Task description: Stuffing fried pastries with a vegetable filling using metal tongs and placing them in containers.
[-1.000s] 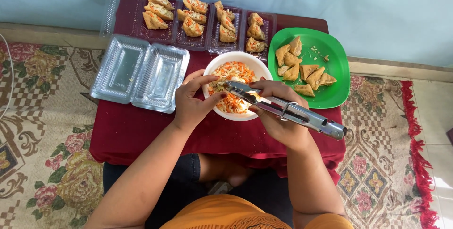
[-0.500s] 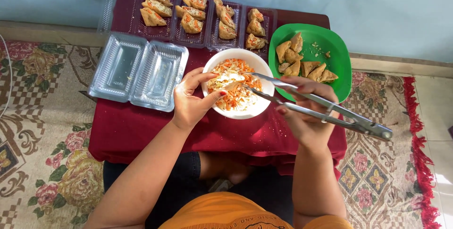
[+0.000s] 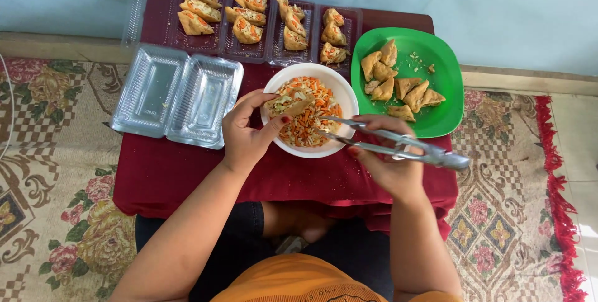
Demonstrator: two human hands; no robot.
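Note:
My left hand [image 3: 249, 132] holds a stuffed tofu piece [image 3: 288, 103] over the left side of a white bowl [image 3: 339, 87] of shredded orange and pale vegetable filling [image 3: 311, 115]. My right hand [image 3: 386, 162] grips metal tongs [image 3: 398, 146]; their tips reach into the filling at the bowl's lower right. The bowl sits on a low table under a dark red cloth [image 3: 174, 177].
A green plate [image 3: 448, 84] with several fried tofu pieces stands right of the bowl. Clear plastic trays [image 3: 261, 15] of filled pieces line the far edge. An empty open clear container [image 3: 177, 93] lies at left. A patterned carpet [image 3: 50, 171] surrounds the table.
The tongs have swung so their handles point less far right, and their tips have dropped lower in the bowl. My left hand stays at the bowl's left rim with the tofu piece.

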